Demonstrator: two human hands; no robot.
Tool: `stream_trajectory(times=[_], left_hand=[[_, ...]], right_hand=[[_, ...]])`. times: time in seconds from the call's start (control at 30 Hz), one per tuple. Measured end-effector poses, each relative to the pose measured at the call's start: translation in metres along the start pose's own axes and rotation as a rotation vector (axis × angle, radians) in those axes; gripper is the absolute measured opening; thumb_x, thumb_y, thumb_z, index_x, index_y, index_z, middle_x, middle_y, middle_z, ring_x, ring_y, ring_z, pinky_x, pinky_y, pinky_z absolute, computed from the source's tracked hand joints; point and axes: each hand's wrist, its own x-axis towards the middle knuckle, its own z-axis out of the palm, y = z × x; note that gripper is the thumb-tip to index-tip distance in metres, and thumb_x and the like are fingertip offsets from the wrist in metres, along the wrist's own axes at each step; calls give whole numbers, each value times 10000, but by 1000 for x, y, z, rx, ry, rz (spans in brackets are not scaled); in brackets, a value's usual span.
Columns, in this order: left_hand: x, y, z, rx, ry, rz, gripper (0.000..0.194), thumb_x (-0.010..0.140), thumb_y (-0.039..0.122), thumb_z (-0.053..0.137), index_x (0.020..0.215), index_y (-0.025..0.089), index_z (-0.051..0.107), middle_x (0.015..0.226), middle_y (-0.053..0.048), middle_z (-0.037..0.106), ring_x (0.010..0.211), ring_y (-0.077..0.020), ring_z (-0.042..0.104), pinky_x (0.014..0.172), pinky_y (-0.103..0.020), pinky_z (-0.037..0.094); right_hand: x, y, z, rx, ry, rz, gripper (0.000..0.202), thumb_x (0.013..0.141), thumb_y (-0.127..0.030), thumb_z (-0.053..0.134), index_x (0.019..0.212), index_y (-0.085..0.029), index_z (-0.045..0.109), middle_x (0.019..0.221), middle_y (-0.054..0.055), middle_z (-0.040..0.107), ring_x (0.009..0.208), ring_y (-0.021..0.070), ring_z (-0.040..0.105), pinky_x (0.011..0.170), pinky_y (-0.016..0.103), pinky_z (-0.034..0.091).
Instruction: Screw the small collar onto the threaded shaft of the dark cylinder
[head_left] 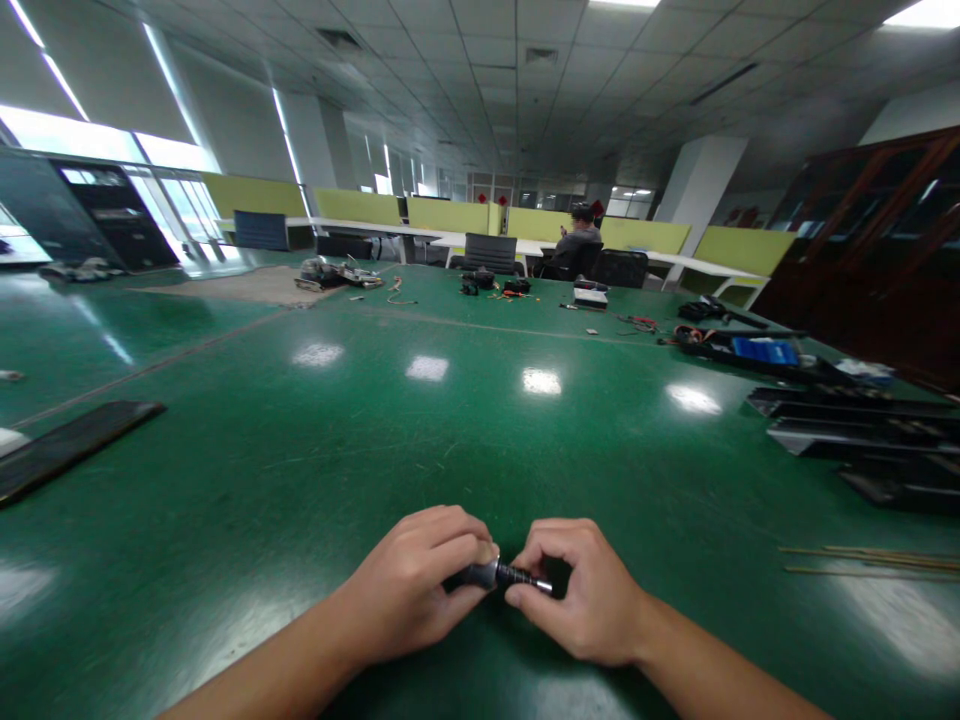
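Note:
Near the front edge of the green table (420,450), my left hand (424,575) is closed around the thick dark body of a small black tool (517,577). The tool lies roughly level, and its thinner ribbed shaft points right, ending in a shiny metal tip. My right hand (581,590) curls around this shaft, thumb below and fingers above, with the tip showing between them. Its fingertips are at the shaft close to the thick body. Part of the tool is hidden inside my left hand.
A long dark flat bar (75,450) lies at the left. Thin rods (877,560) and black metal channels (862,435) are at the right. Farther back are a tray with a blue item (765,350), small devices (478,282) and a seated person (581,240).

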Motion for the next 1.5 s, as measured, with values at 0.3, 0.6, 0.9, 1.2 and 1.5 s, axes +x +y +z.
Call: stream_trajectory(times=[0.3, 0.6, 0.9, 1.2, 1.5], left_hand=[[1, 0, -2, 25, 14, -7, 191, 853, 103, 690, 1016, 185, 633, 1004, -52, 693, 887, -165, 632, 796, -306, 502], [2, -2, -3, 27, 11, -1, 184, 848, 95, 685, 1002, 180, 630, 1000, -52, 690, 889, -164, 631, 790, -307, 502], [0, -1, -5, 33, 13, -5, 181, 853, 102, 687, 1004, 182, 627, 1015, -48, 693, 899, -160, 636, 804, -307, 509], [2, -2, -8, 56, 28, 3, 181, 851, 108, 691, 1008, 182, 639, 1001, -54, 699, 879, -162, 645, 791, -304, 521], [1, -4, -8, 55, 29, -1, 191, 861, 113, 689, 1029, 185, 636, 1010, -66, 698, 879, -169, 644, 792, -311, 516]], right_hand=[[-2, 0, -1, -11, 19, 3, 85, 768, -202, 712, 732, -185, 636, 667, -13, 622, 619, 142, 582, 613, 265, 396], [-1, 1, -3, -20, 17, 3, 85, 777, -202, 701, 733, -186, 631, 673, -11, 618, 621, 143, 579, 615, 269, 395], [0, 1, -3, -16, 24, 0, 89, 775, -190, 700, 727, -188, 624, 670, -13, 614, 619, 144, 580, 616, 270, 401], [0, 1, -4, -13, 31, 5, 70, 777, -180, 700, 738, -189, 642, 675, -9, 626, 622, 149, 591, 618, 274, 415], [-1, 2, -4, -18, 37, -3, 67, 786, -175, 689, 746, -193, 640, 679, -7, 628, 627, 153, 596, 626, 279, 424]])
